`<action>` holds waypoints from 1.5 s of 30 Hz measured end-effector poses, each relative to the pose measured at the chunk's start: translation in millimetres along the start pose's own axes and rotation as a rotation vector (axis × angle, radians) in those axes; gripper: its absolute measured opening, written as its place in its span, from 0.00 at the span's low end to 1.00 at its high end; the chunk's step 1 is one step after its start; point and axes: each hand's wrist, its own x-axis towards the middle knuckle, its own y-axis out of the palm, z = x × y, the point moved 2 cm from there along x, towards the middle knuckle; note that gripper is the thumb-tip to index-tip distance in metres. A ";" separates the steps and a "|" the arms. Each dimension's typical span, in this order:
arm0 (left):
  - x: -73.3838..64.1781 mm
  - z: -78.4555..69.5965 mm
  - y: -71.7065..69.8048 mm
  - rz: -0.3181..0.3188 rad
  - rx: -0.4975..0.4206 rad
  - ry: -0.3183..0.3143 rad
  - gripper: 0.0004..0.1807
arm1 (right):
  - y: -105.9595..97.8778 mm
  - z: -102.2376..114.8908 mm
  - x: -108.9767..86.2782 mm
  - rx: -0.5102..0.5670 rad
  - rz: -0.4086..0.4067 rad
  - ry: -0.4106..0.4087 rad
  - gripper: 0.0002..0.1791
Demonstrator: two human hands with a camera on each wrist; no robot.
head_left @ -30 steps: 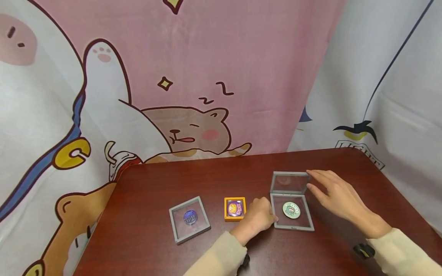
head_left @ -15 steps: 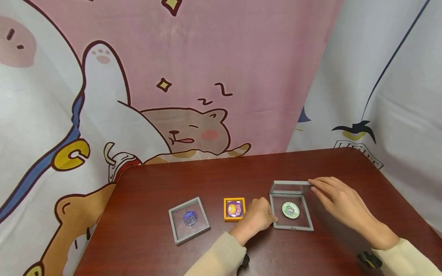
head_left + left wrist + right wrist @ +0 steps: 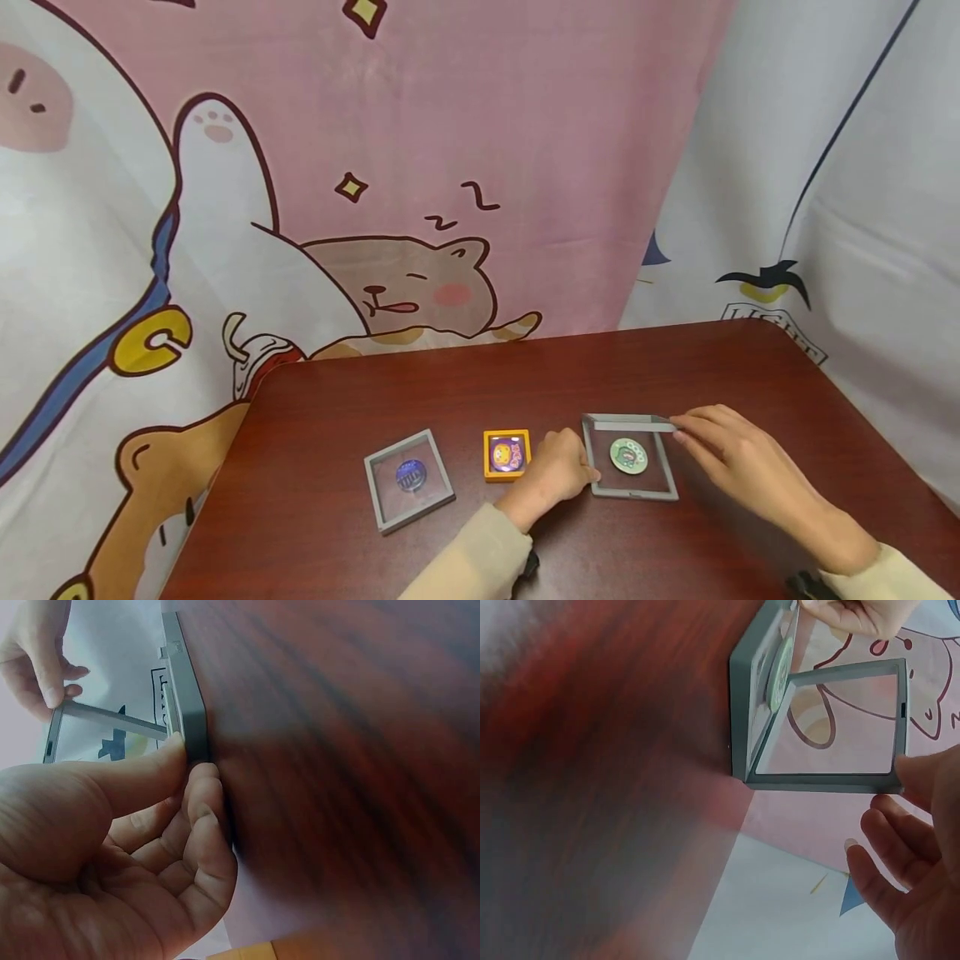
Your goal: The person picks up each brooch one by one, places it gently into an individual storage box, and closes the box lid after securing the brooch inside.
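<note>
A square grey display case with clear panels lies on the table, its hinged lid raised at the far side and tilted over the base. Inside the base sits a round green badge. My left hand grips the base's left edge, thumb on top and fingers curled against the side, as the left wrist view shows. Thumb and index finger of my right hand pinch the lid's free right corner. In the right wrist view the lid frame stands at an angle to the base.
Left of my left hand is a small orange case with a purple and yellow picture. Farther left, a second grey case lies shut and turned, a blue round badge inside. A printed curtain hangs behind the brown table.
The lid has swung down toward the base, from steeply raised to a lower tilt. My right hand has come nearer with it. My left hand keeps its place on the base.
</note>
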 end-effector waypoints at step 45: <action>-23.9 2.7 -9.1 0.059 -0.110 0.078 0.33 | 19.1 21.0 -46.7 0.042 0.144 0.023 0.22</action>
